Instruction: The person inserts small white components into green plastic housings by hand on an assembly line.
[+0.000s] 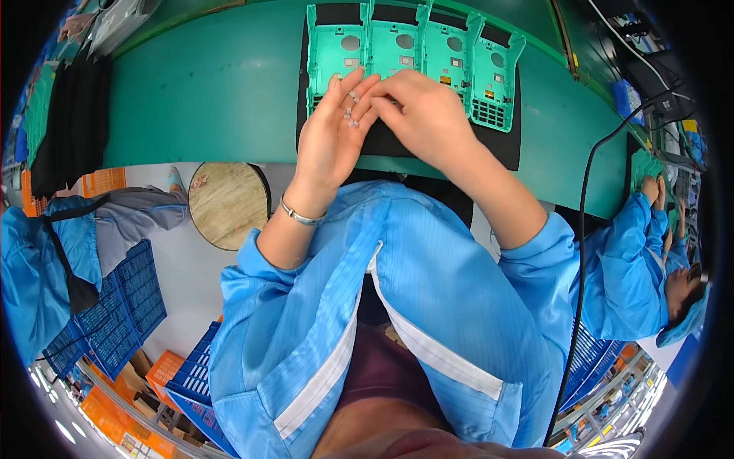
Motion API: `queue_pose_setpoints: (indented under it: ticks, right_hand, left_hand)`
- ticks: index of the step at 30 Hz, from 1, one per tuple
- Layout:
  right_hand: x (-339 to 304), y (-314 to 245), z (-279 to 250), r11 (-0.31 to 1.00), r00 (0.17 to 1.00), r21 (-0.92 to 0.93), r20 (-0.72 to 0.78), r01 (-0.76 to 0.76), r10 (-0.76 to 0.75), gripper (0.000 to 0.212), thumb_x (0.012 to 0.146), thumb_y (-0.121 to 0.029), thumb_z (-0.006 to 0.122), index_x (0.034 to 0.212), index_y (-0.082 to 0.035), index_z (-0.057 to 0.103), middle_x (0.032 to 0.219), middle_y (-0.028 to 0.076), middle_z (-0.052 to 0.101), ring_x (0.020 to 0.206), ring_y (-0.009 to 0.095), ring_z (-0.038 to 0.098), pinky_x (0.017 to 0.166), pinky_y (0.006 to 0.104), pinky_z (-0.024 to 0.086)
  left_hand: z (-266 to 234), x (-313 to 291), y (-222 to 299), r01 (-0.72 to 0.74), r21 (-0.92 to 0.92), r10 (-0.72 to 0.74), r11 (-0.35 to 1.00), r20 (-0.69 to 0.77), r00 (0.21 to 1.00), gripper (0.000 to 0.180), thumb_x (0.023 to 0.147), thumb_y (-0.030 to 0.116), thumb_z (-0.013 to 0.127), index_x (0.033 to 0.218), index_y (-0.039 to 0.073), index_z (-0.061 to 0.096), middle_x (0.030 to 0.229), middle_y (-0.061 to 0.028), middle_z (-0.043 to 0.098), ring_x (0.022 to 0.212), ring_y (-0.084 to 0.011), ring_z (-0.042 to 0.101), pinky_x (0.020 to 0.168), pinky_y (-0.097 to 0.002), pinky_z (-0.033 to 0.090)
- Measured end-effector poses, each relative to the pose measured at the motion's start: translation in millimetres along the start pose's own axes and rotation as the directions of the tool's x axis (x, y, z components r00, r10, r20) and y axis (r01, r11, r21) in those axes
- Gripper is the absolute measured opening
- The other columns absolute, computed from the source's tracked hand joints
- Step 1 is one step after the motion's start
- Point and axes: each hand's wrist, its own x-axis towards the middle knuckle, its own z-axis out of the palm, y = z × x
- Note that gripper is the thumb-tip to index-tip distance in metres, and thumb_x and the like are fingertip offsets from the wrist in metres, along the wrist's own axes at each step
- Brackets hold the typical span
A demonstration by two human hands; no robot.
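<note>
My left hand (pixel 340 126) is turned palm up, its fingers slightly curled. Several small silvery-grey pieces (pixel 349 116) lie on its palm and fingers; their kind is too small to tell. My right hand (pixel 423 107) is closed in a pinch against the left fingers. Whatever its fingertips hold, if anything, is hidden. Just beyond both hands several green plastic housings (pixel 397 46) stand side by side on a black mat (pixel 501 145). Each housing has a round hole, small light patches and a slotted grille at its near end. My hands partly cover the middle ones.
The green workbench (pixel 206 92) runs across in front of me. A black cable (pixel 586 191) hangs down at the right. Co-workers in blue sit at both sides. On the left are a round stool (pixel 228 206), blue crates (pixel 126 302) and black cloth (pixel 73 122).
</note>
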Motion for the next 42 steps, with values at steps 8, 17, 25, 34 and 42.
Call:
queue_pose_setpoints:
  ticks: [8,17,25,34,42]
  right_hand:
    - [11.0,-14.4,3.1,0.982,0.989,-0.188,0.146,0.003,0.025,0.013,0.078,-0.018,0.053,0.08,-0.009,0.063,0.076,0.008,0.06,0.069,0.026,0.06,0.058,0.0372,0.049]
    - [6.1,-5.6,8.5,0.997,0.999,-0.066,0.007,0.032,-0.032,0.011,0.078,-0.014,0.053,0.085,-0.01,0.061,0.073,0.007,0.058,0.067,0.025,0.059,0.057,0.0357,0.049]
    - [10.4,-21.3,3.6,0.98,0.994,-0.188,0.102,0.064,-0.045,0.011,0.077,-0.015,0.055,0.084,-0.007,0.06,0.078,0.007,0.06,0.066,0.024,0.06,0.055,0.0364,0.049]
    - [12.7,0.0,6.4,0.961,0.966,-0.122,0.104,0.248,-0.236,0.011,0.077,-0.009,0.054,0.086,-0.007,0.06,0.08,0.008,0.061,0.068,0.026,0.06,0.058,0.0366,0.049]
    - [15.3,-14.0,6.5,0.995,0.994,-0.099,0.107,-0.013,0.024,0.015,0.078,-0.018,0.054,0.08,-0.005,0.061,0.076,0.011,0.061,0.067,0.028,0.059,0.059,0.0384,0.049]
  left_hand:
    - [4.6,-5.7,-3.4,-0.046,0.052,0.046,0.998,-0.01,0.999,0.052,0.094,0.034,0.039,0.128,-0.005,0.032,0.107,-0.006,0.047,0.075,-0.0083,0.036,0.083,-0.0262,0.036]
    - [-9.7,-2.3,1.9,-0.019,-0.027,0.02,0.999,0.042,0.999,0.052,0.094,0.032,0.04,0.129,-0.005,0.03,0.126,-0.0139,0.041,0.113,-0.0174,0.042,0.099,-0.0321,0.032]
    - [-8.8,-6.0,1.0,-0.03,-0.003,0.03,1.0,0.052,0.998,0.051,0.094,0.031,0.041,0.129,-0.005,0.031,0.125,-0.0119,0.042,0.109,-0.0139,0.042,0.098,-0.0311,0.032]
    - [-12.9,-2.1,0.9,-0.028,-0.085,0.034,0.996,0.071,0.997,0.051,0.093,0.03,0.042,0.128,-0.005,0.032,0.122,-0.0115,0.044,0.108,-0.0152,0.042,0.099,-0.0316,0.031]
    - [-1.6,-2.4,-1.2,-0.036,-0.06,0.041,0.998,0.074,0.996,0.047,0.094,0.027,0.041,0.127,-0.005,0.033,0.12,-0.0108,0.045,0.098,-0.0129,0.045,0.096,-0.0304,0.033]
